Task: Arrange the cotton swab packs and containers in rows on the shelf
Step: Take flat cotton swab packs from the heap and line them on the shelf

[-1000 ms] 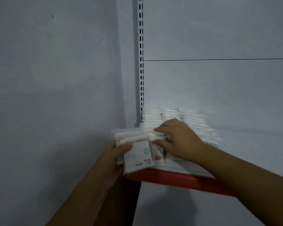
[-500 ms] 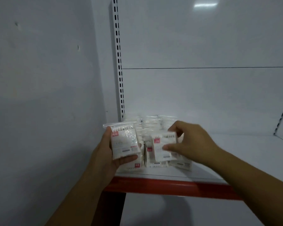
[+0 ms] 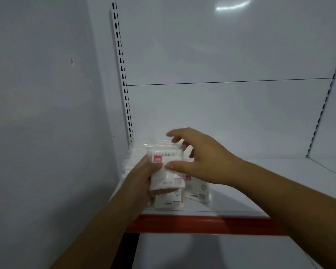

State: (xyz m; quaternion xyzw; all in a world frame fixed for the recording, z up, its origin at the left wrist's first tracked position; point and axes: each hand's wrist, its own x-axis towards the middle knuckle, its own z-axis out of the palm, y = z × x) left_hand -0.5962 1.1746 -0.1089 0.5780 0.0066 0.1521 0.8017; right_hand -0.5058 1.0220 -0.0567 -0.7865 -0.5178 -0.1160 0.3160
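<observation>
Right, pack [image 3: 166,171] is held above the shelf's [image 3: 260,191] front left corner, face to camera. Left hand [image 3: 142,177] is clamped on it, fingers curled under the lower edge. Right hand [image 3: 200,162] pinches it too: thumb on the face, fingers arched over the top, some behind. It stands upright, long axis vertical, swab tips in a line along the top. Red square logo top left; text too blurred to read. A row [image 3: 131,162] of packs stands just left, against the wall [image 3: 47,113]. Two loose packs [image 3: 198,191] lie below and behind, partly hidden by the hands. Red lip [image 3: 202,225] runs along the shelf front. Slotted upright [image 3: 122,74] rises at the back corner.
</observation>
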